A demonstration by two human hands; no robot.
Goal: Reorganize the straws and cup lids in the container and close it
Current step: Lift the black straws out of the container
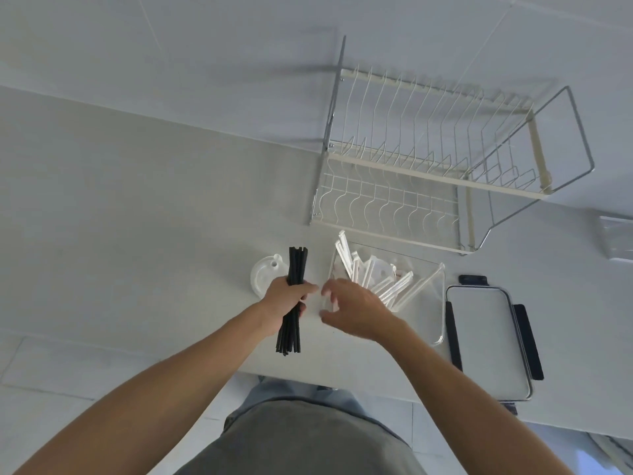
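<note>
A left hand grips a bundle of black straws at its middle, fingers wrapped tight, long axis running from 6 to 12 o'clock above the pale tabletop. Behind it lies a white cup lid. At 3 o'clock, the right hand hovers with fingers spread wide, holding nothing, at the near edge of a clear container. Inside lie wrapped white straws, leaning toward 11 o'clock, and lids. The container's lid lies flat beside it at 3 o'clock.
</note>
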